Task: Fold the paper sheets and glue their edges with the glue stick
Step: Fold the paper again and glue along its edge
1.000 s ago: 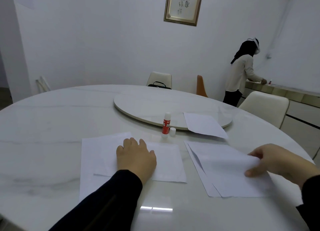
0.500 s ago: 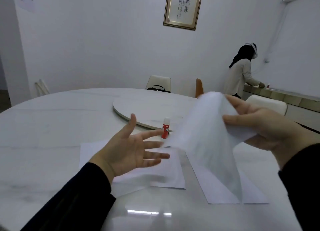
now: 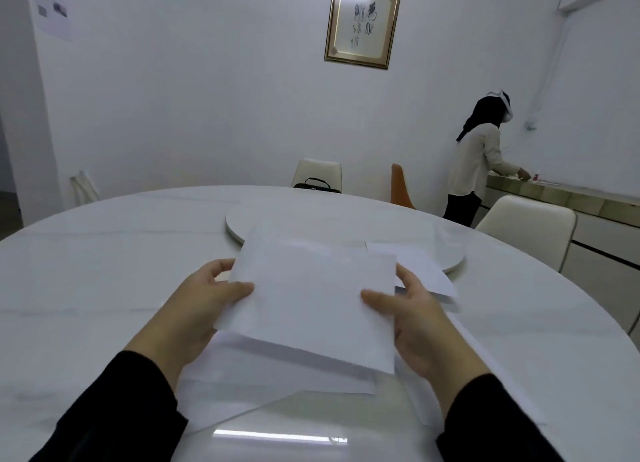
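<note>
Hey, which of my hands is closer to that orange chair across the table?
Right. Your right hand grips the held sheet's right edge, below the orange chair; your left hand holds the opposite edge, farther away.

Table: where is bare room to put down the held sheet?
Bare marble lies left of the left hand and along the table far edge behind the turntable. Crowded: loose sheets under the held sheet and beside the right hand.

Across your table (image 3: 104, 271) you see a framed picture (image 3: 363, 22), pale chairs (image 3: 317, 172), and a person (image 3: 479, 160) at the counter (image 3: 561, 193).
</note>
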`<state>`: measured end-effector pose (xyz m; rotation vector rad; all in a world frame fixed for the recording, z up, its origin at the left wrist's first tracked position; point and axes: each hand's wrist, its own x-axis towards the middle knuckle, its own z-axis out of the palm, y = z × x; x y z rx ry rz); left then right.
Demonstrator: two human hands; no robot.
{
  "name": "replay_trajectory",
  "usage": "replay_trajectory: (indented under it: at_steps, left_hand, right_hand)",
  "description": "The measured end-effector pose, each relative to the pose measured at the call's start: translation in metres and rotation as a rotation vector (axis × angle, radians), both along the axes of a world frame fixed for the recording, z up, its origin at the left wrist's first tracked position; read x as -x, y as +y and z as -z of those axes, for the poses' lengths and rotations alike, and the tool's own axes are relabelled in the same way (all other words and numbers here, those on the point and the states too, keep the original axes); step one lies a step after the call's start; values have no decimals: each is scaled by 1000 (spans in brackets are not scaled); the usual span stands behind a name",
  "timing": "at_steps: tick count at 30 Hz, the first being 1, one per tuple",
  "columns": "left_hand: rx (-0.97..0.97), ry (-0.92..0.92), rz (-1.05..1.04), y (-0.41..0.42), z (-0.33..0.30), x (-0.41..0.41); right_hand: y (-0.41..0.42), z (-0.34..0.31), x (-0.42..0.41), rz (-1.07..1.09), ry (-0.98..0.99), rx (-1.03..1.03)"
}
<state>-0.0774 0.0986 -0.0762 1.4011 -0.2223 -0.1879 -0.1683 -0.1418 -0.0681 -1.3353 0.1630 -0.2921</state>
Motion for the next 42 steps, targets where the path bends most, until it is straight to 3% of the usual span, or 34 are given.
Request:
replay_trajectory:
  at_steps: [8, 13, 23, 42]
  left_hand:
    - [-607, -311, -196, 20, 6, 2]
    - [-632, -279, -134, 32, 13, 0]
    - [-898, -394, -108, 33, 17, -1]
    - [-977, -377, -64, 38, 19, -5]
  right_hand:
    - [6, 19, 0, 189, 65, 427]
    - [5, 19, 0, 107, 148, 470]
    - [3, 24, 0, 83, 239, 606]
    - [7, 22, 2, -3, 266, 799]
